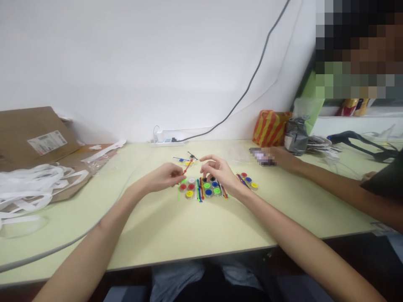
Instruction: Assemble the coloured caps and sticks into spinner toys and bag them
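Observation:
My left hand (165, 175) pinches a thin red plastic stick (188, 166) that slants up past the fingertips. My right hand (222, 174) hovers just to the right, fingers bent and apart, with nothing visible in them. Below both hands lie rows of round coloured discs, among them a yellow disc (189, 194), a blue disc (208, 193) and a green disc (217, 191). Thin coloured sticks (200, 192) lie between the discs. Behind the hands are a few loose pieces (181, 160). My right hand partly covers the discs and sticks at the back.
More discs (248, 180) lie right of my wrist. Another person's arm (302, 167) reaches in beside a phone (262, 156). A power strip (166, 142) sits by the wall. Cardboard (28, 130) and white strapping (28, 184) occupy the left; a striped bag (270, 128) stands behind right.

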A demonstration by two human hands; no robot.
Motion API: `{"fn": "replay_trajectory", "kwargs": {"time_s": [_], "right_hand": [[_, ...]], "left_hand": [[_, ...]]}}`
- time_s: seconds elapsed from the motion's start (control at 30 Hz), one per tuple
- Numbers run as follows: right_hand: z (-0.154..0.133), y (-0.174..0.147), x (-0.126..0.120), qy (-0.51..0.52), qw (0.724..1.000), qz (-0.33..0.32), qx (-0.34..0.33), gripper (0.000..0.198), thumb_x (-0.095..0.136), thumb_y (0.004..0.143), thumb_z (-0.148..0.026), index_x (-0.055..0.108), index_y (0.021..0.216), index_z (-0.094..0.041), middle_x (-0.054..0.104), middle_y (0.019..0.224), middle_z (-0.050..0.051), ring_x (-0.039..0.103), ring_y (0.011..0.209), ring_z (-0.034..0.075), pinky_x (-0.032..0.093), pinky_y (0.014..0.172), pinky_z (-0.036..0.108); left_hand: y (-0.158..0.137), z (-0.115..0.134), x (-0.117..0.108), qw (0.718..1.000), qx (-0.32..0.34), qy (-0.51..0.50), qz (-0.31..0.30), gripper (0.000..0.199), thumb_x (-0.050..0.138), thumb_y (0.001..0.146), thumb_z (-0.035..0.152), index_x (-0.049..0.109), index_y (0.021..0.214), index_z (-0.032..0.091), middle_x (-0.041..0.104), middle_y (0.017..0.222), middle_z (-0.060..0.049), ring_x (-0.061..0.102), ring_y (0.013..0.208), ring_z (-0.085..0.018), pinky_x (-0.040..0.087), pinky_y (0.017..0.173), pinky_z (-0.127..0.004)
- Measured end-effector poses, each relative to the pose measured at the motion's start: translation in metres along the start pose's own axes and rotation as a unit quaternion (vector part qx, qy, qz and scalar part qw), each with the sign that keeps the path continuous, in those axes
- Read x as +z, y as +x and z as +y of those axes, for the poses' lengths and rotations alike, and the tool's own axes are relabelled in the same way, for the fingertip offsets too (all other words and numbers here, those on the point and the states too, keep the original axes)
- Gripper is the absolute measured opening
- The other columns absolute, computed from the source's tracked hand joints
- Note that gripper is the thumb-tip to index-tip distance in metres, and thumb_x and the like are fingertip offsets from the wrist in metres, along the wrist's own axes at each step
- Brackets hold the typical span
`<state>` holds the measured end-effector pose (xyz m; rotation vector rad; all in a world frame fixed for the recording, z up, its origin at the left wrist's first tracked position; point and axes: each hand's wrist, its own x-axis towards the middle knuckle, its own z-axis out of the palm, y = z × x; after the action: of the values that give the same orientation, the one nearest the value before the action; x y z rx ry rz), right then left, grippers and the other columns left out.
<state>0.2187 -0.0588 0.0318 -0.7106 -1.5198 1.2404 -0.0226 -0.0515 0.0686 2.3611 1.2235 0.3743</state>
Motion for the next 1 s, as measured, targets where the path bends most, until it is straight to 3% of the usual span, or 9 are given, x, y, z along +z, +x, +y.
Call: {"fn": "replay_trajectory", "kwargs": {"time_s": [0.1,0.2,0.37,0.47,0.63,0.7,1.0], "right_hand": [[0.002,0.003,-0.006,-0.010,0.999,0.035,0.000,0.024,0.065,0.078,-0.030,0.063,0.100,-0.019,0.063,0.075,-0.001,0.059,0.064,0.012,0.048,0.055,0.023],[0.003,0.004,-0.009,-0.032,0.999,0.044,0.005,0.017,0.061,0.077,-0.026,0.064,0.091,-0.018,0.061,0.073,-0.001,0.057,0.063,0.011,0.047,0.055,0.022],[-0.001,0.003,-0.006,-0.053,0.998,0.024,-0.010,0.015,0.059,0.077,-0.024,0.065,0.089,-0.017,0.061,0.075,0.000,0.057,0.062,0.011,0.046,0.056,0.023],[-0.002,0.002,-0.006,-0.055,0.998,0.017,-0.014,0.015,0.058,0.078,-0.024,0.065,0.089,-0.017,0.061,0.075,0.000,0.058,0.063,0.011,0.045,0.055,0.023],[0.001,0.002,-0.011,-0.063,0.997,0.020,-0.034,0.015,0.058,0.080,-0.023,0.066,0.091,-0.017,0.061,0.076,0.000,0.058,0.063,0.011,0.046,0.056,0.023],[0.000,0.002,-0.012,-0.066,0.997,0.022,-0.039,0.015,0.058,0.081,-0.023,0.066,0.091,-0.017,0.061,0.076,0.000,0.058,0.063,0.011,0.047,0.057,0.024],[-0.007,-0.001,-0.009,-0.070,0.997,0.030,-0.024,0.013,0.058,0.079,-0.023,0.065,0.088,-0.017,0.061,0.075,0.000,0.057,0.061,0.011,0.045,0.057,0.024]], "left_hand": [[-0.014,-0.020,-0.021,0.990,-0.108,0.054,-0.078,0.046,0.052,0.090,0.050,0.060,0.059,0.016,0.058,0.055,-0.004,0.045,0.049,-0.013,0.033,0.051,-0.026],[-0.030,-0.032,-0.028,0.971,-0.174,0.039,-0.158,0.044,0.059,0.083,0.050,0.062,0.056,0.016,0.059,0.052,-0.006,0.048,0.048,-0.015,0.036,0.054,-0.027],[-0.043,-0.028,-0.017,0.958,-0.196,-0.010,-0.211,0.053,0.053,0.086,0.059,0.061,0.056,0.016,0.051,0.046,-0.005,0.042,0.043,-0.015,0.033,0.051,-0.029],[-0.040,-0.025,-0.013,0.965,-0.181,-0.004,-0.191,0.057,0.045,0.089,0.061,0.059,0.057,0.016,0.047,0.046,-0.003,0.039,0.045,-0.014,0.035,0.054,-0.029],[-0.035,-0.029,-0.009,0.989,-0.109,0.084,-0.059,0.040,0.048,0.088,0.055,0.057,0.075,0.018,0.059,0.072,-0.005,0.047,0.062,-0.017,0.036,0.060,-0.028],[-0.034,-0.031,-0.006,0.990,-0.092,0.096,-0.052,0.036,0.046,0.091,0.052,0.056,0.082,0.019,0.060,0.078,-0.005,0.049,0.067,-0.018,0.036,0.062,-0.029],[-0.026,-0.024,0.004,0.988,-0.070,0.119,-0.075,0.036,0.040,0.095,0.048,0.047,0.075,0.019,0.053,0.070,-0.003,0.042,0.062,-0.016,0.032,0.060,-0.029]]}}
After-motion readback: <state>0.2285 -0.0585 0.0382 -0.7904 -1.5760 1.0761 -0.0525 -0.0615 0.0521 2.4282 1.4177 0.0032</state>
